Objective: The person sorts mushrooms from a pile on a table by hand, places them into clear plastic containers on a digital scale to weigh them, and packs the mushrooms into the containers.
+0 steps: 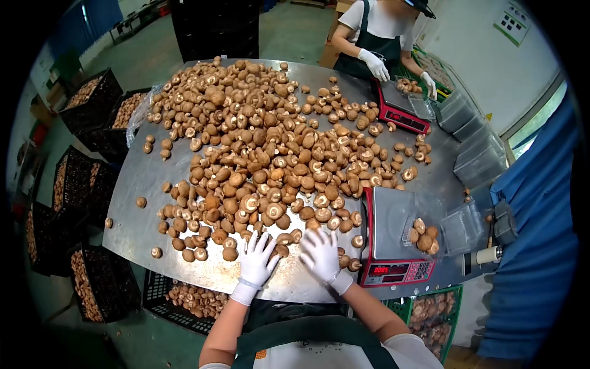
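Note:
My left hand (257,261), in a white glove, lies on the metal table (141,221) with its fingers spread at the near edge of the mushroom pile (270,147). A few brown-capped mushrooms sit just beyond its fingertips. To its right, my right hand (321,255), also gloved and slightly blurred, has its fingers apart beside several loose mushrooms. Neither hand holds anything that I can see. Right of that hand stands a red scale (393,246) with lit red digits. A transparent plastic box (424,237) with several mushrooms rests at the scale's right side.
Across the table a gloved co-worker (378,46) stands by a second red scale (402,111). Stacked transparent boxes (479,154) line the right edge. Black crates (104,280) of mushrooms stand left; another crate (160,295) sits below the near edge. A green crate (458,313) is at lower right.

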The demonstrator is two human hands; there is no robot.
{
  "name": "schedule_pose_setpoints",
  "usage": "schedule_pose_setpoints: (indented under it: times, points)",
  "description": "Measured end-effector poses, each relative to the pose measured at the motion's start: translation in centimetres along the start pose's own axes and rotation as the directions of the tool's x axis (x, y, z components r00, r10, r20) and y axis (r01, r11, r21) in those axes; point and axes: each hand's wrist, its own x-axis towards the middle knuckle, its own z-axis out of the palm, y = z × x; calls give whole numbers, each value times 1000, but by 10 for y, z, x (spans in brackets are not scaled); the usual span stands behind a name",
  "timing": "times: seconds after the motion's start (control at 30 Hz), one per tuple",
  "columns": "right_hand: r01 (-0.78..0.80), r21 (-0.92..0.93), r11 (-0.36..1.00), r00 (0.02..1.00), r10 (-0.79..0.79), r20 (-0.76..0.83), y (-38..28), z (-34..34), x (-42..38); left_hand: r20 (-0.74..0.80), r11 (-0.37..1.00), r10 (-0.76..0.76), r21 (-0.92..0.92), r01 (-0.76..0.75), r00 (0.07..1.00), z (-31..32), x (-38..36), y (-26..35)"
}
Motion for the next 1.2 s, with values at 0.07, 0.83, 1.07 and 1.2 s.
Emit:
schedule_pose_setpoints:
  times: [0.07,0.83,1.07,1.2]
  points:
    - [112,28,993,994,-112,-6,-17,4,-13,4,999,24,-40,-24,1000,-2,0,-8]
    - [-517,853,71,846,194,497,32,-34,38,-73,879,12,-476,-45,997,-58,32,43]
    - [-462,846,-265,878,-2,478,-19,-31,-12,177,589,137,-806,64,975,-51,13,42]
    - [-340,873,349,834,-318,451,-18,-37,-64,514,-278,15,-822,497,858,-55,-13,19]
